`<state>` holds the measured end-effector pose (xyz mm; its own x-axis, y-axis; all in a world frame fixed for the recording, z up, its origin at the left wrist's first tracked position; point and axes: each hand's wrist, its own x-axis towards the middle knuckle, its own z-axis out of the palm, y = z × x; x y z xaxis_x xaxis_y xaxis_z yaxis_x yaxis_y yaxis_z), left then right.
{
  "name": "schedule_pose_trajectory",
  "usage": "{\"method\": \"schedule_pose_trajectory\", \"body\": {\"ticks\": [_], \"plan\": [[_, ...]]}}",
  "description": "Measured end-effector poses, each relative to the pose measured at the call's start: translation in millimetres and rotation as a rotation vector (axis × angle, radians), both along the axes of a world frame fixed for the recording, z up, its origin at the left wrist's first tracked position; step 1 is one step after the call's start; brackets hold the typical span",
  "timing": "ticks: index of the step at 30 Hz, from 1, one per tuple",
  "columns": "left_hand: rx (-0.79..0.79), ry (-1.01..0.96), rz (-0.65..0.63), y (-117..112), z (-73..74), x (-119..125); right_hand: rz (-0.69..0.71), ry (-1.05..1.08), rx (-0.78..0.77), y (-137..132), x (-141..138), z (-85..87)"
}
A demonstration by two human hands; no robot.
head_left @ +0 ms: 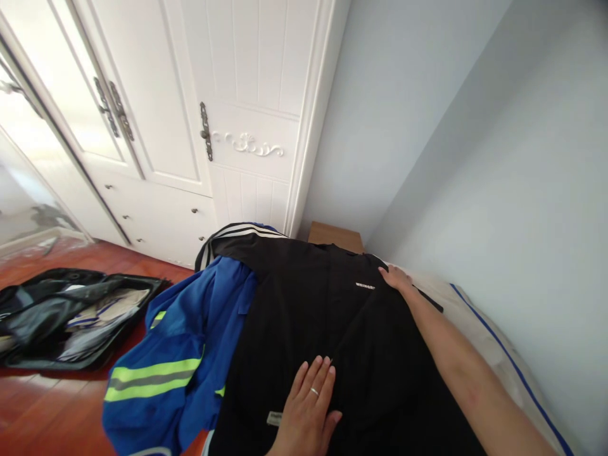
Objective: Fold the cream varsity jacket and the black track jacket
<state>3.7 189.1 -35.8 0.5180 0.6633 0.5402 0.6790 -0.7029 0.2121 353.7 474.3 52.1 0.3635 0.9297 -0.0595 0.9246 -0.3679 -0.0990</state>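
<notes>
A black garment (308, 316) with a small white logo lies spread out in front of me on a bed. My left hand (308, 405), wearing a ring, rests flat on its lower part, fingers stretched out and close together. My right hand (396, 277) reaches across to the garment's far upper edge near the logo and lies flat on the cloth, fingers extended. Neither hand holds anything. A blue work jacket (175, 354) with yellow-green reflective stripes lies bunched to the left, partly under the black garment.
A white mattress with blue piping (479, 329) runs along the grey wall at right. An open black suitcase (61, 316) with clothes lies on the red wooden floor at left. White wardrobe doors (190, 114) stand behind, and a small wooden stand (335, 235) is in the corner.
</notes>
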Motion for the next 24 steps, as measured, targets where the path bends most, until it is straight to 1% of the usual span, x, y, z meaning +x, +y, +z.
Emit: {"method": "schedule_pose_trajectory", "body": {"ticks": [2, 3, 4, 6, 7, 9, 10, 11, 12, 15, 16, 18, 21, 24], "plan": [[0.030, -0.024, 0.030, -1, -7.5, 4, 0.045, 0.004, 0.025, 6, -31, 12.6], [0.040, -0.040, 0.042, -1, -11.9, 7, 0.111, 0.010, 0.052, 10, -52, 18.4], [0.050, -0.057, 0.048, 0, -16.7, 9, 0.208, 0.020, 0.084, 12, -78, 23.7], [0.073, -0.091, 0.055, 4, -27.1, 13, 0.462, 0.056, 0.146, 14, -139, 32.4], [0.092, -0.105, 0.055, 6, -32.1, 15, 0.594, 0.077, 0.169, 14, -173, 36.4], [0.152, -0.124, 0.058, 10, -40.5, 17, 0.812, 0.111, 0.210, 13, -245, 45.2], [0.190, -0.130, 0.067, 12, -43.4, 18, 0.931, 0.127, 0.241, 12, -281, 50.4], [0.236, -0.141, 0.079, 14, -45.4, 19, 1.090, 0.134, 0.285, 12, -316, 56.3], [0.286, -0.159, 0.097, 15, -46.5, 21, 1.166, 0.133, 0.294, 13, -348, 62.6], [0.417, -0.271, 0.187, 19, -47.9, 29, 1.279, 0.109, 0.278, 23, -431, 80.1], [0.445, -0.313, 0.216, 20, -49.0, 33, 1.299, 0.095, 0.267, 28, -454, 84.0], [0.452, -0.370, 0.256, 21, -53.5, 41, 1.314, 0.064, 0.232, 39, -491, 86.8], [0.370, -0.355, 0.255, 22, -64.3, 50, 1.266, 0.031, 0.141, 49, -529, 78.5], [0.277, -0.310, 0.243, 20, -71.6, 53, 1.190, 0.064, 0.077, 51, -544, 64.2]]}}
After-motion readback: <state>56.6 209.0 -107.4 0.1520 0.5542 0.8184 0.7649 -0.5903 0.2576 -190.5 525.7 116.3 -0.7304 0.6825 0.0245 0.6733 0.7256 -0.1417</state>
